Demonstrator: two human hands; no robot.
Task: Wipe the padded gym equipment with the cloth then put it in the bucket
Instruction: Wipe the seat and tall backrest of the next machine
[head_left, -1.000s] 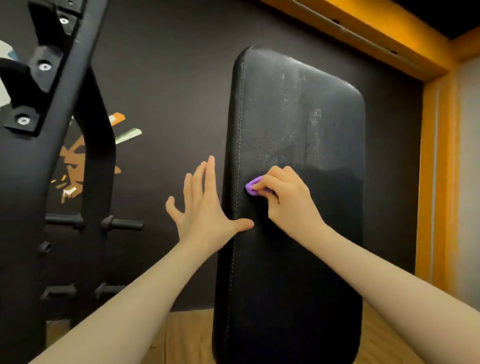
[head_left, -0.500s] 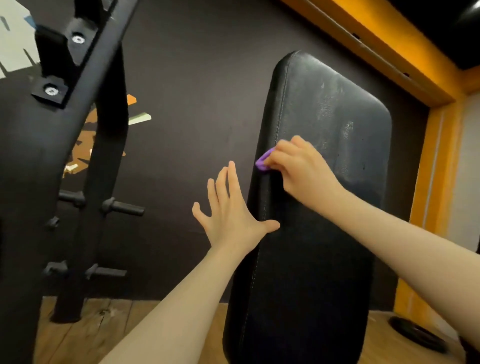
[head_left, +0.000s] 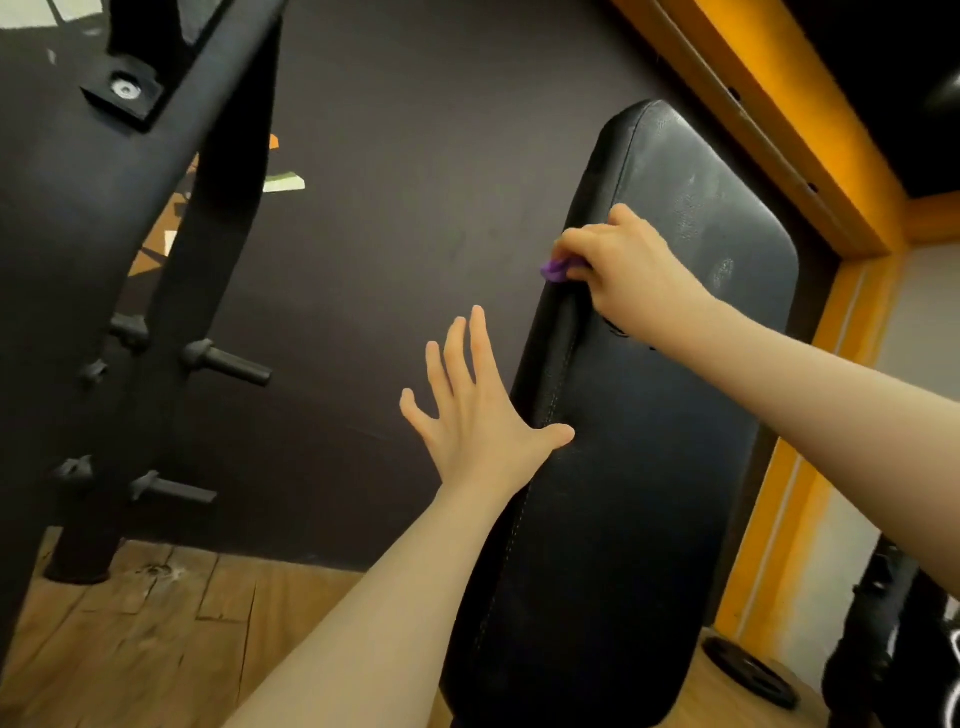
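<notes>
A tall black padded bench back (head_left: 649, 441) stands upright right of centre, with pale smears near its top. My right hand (head_left: 623, 265) grips a small purple cloth (head_left: 555, 270) and presses it on the pad's upper left edge. Only a bit of the cloth shows past my fingers. My left hand (head_left: 478, 415) is spread flat with straight fingers against the pad's left side, the thumb resting on its front face. No bucket is in view.
A black steel rack (head_left: 104, 260) with protruding pegs (head_left: 228, 361) fills the left. A dark wall lies behind, an orange frame (head_left: 769, 119) at the upper right. The floor is wooden planks; a black weight plate (head_left: 748, 673) lies at the lower right.
My right hand has slid the cloth up and left, from the middle of the pad to its upper left edge. The left hand stays braced on the side; the view has tilted.
</notes>
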